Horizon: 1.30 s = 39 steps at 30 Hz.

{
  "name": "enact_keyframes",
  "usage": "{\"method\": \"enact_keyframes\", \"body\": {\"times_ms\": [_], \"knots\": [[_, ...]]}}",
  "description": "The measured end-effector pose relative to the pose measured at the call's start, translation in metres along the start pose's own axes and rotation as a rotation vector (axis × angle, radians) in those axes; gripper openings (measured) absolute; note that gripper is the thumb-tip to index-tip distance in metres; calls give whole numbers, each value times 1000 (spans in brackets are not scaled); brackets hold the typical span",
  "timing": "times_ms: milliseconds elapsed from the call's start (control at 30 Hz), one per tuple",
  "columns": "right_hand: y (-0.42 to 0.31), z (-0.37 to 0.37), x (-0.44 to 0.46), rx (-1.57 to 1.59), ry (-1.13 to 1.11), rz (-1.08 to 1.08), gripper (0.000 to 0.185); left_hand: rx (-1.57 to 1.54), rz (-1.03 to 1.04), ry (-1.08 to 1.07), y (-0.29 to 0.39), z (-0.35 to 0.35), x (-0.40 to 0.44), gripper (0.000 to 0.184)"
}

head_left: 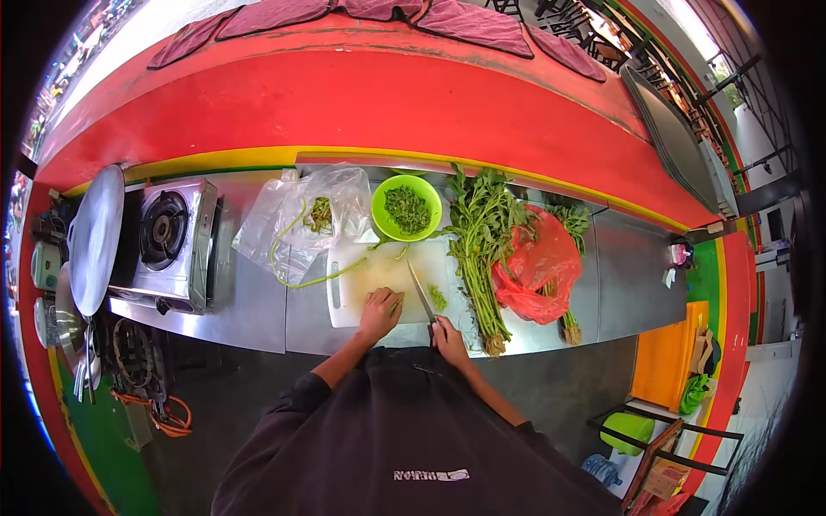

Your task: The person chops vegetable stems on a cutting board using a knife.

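Observation:
My right hand is closed round the handle of a knife, whose blade points up and left over the white cutting board. Left of the blade, my left hand rests on the board with bent fingers over a bit of green stem. Chopped green pieces lie right of the blade. One long green stem runs from the board's top edge to the left. A green bowl behind the board holds chopped leaves.
Leafy bunches and a red plastic bag lie right of the board. A clear plastic bag with scraps is at the back left, beside a gas stove. Behind the counter rises a red wall.

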State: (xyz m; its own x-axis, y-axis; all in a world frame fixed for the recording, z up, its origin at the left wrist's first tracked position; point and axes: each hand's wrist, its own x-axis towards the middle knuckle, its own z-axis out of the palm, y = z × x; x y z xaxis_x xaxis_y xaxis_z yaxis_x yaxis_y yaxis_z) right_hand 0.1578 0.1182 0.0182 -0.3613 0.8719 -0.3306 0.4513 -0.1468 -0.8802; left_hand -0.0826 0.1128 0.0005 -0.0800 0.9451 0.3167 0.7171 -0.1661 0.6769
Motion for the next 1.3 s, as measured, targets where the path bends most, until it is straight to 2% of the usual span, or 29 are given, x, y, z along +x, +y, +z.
{"method": "enact_keyframes", "body": {"times_ms": [1300], "knots": [[-15, -1, 2, -88, -60, 46, 40, 74, 41, -50, 6, -4, 2, 33]]}}
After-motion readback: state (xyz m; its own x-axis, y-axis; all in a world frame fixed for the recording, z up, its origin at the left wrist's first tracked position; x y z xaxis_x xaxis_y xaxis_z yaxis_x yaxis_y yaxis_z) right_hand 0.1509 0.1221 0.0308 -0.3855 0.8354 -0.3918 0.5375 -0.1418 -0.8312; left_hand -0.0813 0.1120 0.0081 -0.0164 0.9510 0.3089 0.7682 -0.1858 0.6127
